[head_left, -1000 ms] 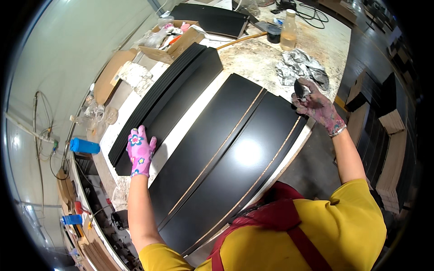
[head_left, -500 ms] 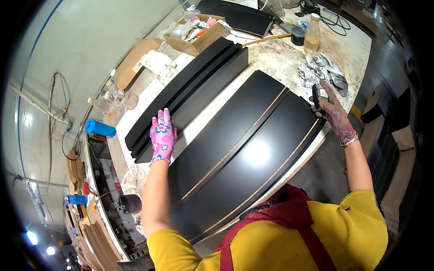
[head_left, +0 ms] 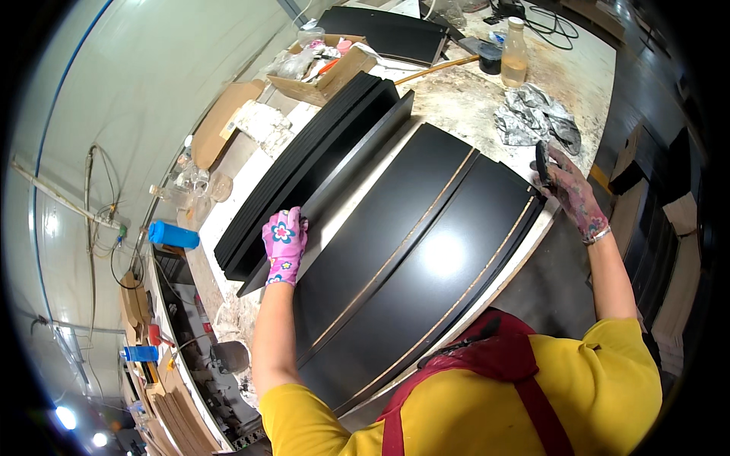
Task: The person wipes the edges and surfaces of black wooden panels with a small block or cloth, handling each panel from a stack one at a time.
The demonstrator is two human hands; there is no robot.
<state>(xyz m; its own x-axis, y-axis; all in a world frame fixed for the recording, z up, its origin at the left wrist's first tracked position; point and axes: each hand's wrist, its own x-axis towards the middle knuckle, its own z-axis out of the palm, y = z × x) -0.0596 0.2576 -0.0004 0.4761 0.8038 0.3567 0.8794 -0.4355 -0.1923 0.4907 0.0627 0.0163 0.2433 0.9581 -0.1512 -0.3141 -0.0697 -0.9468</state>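
Observation:
My left hand [head_left: 287, 242], in a pink flowered glove, is closed on the upper edge of a black panel [head_left: 372, 156]. That panel stands tilted, with a dark gap between it and a stack of curved black panels [head_left: 304, 156] behind it. Nearer me, two wide black panels [head_left: 380, 220] lie flat side by side, each with a light brown line along one long edge. At their far right corner, my right hand [head_left: 570, 194], in a stained flowered glove, holds a small black flat piece [head_left: 542, 161] upright; its exact kind is unclear.
A crumpled grey-white rag [head_left: 536, 118] lies beyond my right hand. Behind it stand a bottle of yellowish liquid [head_left: 515, 57] and a small dark cup [head_left: 490, 59]. An open cardboard box [head_left: 323, 83] sits beyond the stack. A blue bottle [head_left: 173, 234] lies at the left.
My left hand has gone from lying flat over the stack to gripping its front panel, which now leans away from the others toward me. My right hand has shifted slightly, still holding the black piece.

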